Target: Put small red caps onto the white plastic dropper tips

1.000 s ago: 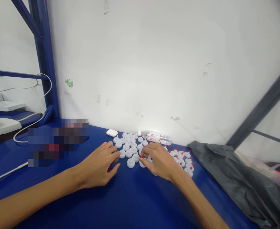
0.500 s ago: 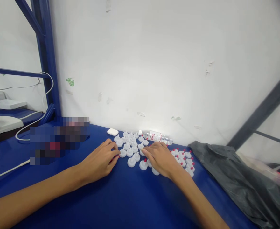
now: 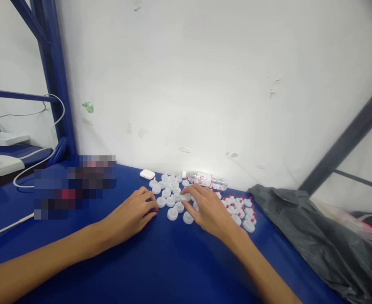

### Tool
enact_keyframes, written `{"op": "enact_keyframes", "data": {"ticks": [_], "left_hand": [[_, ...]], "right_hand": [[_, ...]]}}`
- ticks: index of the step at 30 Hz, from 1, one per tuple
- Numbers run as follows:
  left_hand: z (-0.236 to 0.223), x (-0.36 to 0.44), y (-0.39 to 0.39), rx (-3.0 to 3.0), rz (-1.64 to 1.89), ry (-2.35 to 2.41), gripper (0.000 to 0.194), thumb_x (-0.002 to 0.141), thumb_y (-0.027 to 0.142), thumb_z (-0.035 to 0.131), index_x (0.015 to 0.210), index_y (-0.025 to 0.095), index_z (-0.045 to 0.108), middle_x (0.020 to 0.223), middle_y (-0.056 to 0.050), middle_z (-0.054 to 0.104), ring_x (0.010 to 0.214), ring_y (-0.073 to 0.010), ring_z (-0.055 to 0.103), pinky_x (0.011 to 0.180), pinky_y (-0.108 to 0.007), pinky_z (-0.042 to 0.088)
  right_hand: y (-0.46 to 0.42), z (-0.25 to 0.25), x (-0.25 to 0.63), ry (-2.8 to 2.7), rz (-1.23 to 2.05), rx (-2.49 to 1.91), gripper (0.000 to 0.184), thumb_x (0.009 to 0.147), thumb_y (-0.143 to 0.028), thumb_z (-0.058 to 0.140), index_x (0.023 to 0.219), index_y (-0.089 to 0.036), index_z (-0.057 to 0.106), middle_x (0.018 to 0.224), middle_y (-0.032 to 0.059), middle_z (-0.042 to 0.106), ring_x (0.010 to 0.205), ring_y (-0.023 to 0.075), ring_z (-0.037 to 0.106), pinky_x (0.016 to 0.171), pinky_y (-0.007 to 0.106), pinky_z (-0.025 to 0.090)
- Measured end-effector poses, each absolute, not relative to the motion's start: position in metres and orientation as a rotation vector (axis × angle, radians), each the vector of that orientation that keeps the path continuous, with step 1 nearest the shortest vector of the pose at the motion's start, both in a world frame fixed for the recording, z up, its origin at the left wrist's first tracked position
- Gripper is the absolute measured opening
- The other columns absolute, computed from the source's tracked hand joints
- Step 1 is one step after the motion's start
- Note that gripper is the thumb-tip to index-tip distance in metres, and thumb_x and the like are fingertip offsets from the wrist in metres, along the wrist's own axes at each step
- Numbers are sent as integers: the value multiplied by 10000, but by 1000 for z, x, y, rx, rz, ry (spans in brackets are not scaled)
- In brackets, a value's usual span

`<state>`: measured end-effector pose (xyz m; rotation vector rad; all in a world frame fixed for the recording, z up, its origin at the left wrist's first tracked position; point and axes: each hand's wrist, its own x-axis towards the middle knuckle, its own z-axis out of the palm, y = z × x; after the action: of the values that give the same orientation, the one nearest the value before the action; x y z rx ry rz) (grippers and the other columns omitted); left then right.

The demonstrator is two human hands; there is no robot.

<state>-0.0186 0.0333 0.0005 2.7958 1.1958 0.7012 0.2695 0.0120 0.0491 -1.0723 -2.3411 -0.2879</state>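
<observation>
My left hand rests low over the blue surface, left of the white pieces, with its fingers curled. A small red cap shows at its fingertips, and a bit more red peeks out beneath the hand. My right hand reaches over the middle of the group, thumb and fingers around a white nozzle lid. Bare white nozzle lids stand upright in a cluster between the hands. Several red-tipped nozzle lids are gathered to the right, some hidden behind my right hand.
A clear bottle lies against the wall behind the lids, near a white earbud case. Dark grey cloth covers the right side. A white cable and a blurred-out patch are at the left, beside a blue metal post.
My right hand let go of a red-tipped lid, then shifted left and closed around a bare lid. My left hand stayed nearly in place, its fingers drawing together on the red cap.
</observation>
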Motion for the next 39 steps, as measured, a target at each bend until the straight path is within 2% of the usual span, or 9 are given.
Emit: {"op": "enact_keyframes", "data": {"ticks": [3, 7, 15, 21, 27, 31, 34, 39], "left_hand": [[5, -17, 31, 2767, 830, 1203, 146, 1063, 141, 675, 1072, 226, 794, 1082, -48, 819, 1047, -271, 737, 959, -410, 580], [12, -15, 25, 2693, 1040, 1184, 157, 1096, 221, 642, 1107, 254, 796, 995, -11, 834, 901, -231, 765, 888, -367, 610], [15, -13, 23, 2686, 1237, 927, 250, 1160, 253, 582, 1181, 255, 832, 1067, -46, 849, 985, -215, 802, 931, -326, 644], [15, -13, 22, 2634, 1204, 924, 268, 1168, 256, 570, 1128, 241, 835, 1047, -50, 839, 959, -209, 797, 925, -318, 644], [16, -15, 25, 2545, 1203, 939, 258, 1156, 276, 592, 1149, 230, 846, 1060, -59, 843, 947, -213, 796, 916, -327, 640], [16, -13, 25, 2507, 1201, 941, 272, 1156, 290, 593, 1214, 244, 855, 1032, -48, 829, 892, -206, 781, 869, -315, 623], [17, -13, 24, 2508, 1139, 990, 315, 1172, 314, 553, 1116, 254, 857, 974, -34, 803, 845, -205, 751, 823, -312, 594], [18, -16, 22, 2618, 972, 921, 406, 1193, 275, 423, 984, 229, 767, 934, -40, 738, 835, -210, 713, 786, -317, 549]], "right_hand": [[4, 49, 260, -2407, -176, -977, 228, 1142, -185, 587, 1299, -283, 721, 1274, 86, 796, 1104, 281, 804, 984, 450, 686], [-3, 47, 250, -2483, -142, -876, 207, 1154, -199, 590, 1329, -257, 684, 1294, 76, 787, 1170, 276, 777, 1050, 456, 668], [-5, 42, 246, -2536, -63, -893, 262, 1150, -200, 606, 1396, -266, 667, 1343, 76, 803, 1237, 284, 759, 1108, 469, 647], [-5, 41, 247, -2477, 2, -816, 293, 1140, -181, 622, 1422, -260, 647, 1354, 85, 796, 1282, 276, 738, 1129, 461, 646], [-7, 43, 246, -2350, 79, -817, 220, 1160, -219, 594, 1361, -292, 646, 1397, 61, 805, 1315, 260, 746, 1150, 446, 636], [-10, 44, 244, -2306, 132, -907, 227, 1161, -207, 583, 1353, -319, 628, 1425, 19, 814, 1278, 216, 788, 1109, 382, 651], [-13, 46, 243, -2302, 158, -966, 244, 1165, -218, 579, 1371, -342, 613, 1410, -6, 822, 1247, 188, 805, 1058, 338, 662], [-12, 42, 240, -2280, 292, -869, 188, 1144, -212, 557, 1286, -318, 622, 1366, 48, 832, 1254, 235, 806, 1101, 427, 656]]}}
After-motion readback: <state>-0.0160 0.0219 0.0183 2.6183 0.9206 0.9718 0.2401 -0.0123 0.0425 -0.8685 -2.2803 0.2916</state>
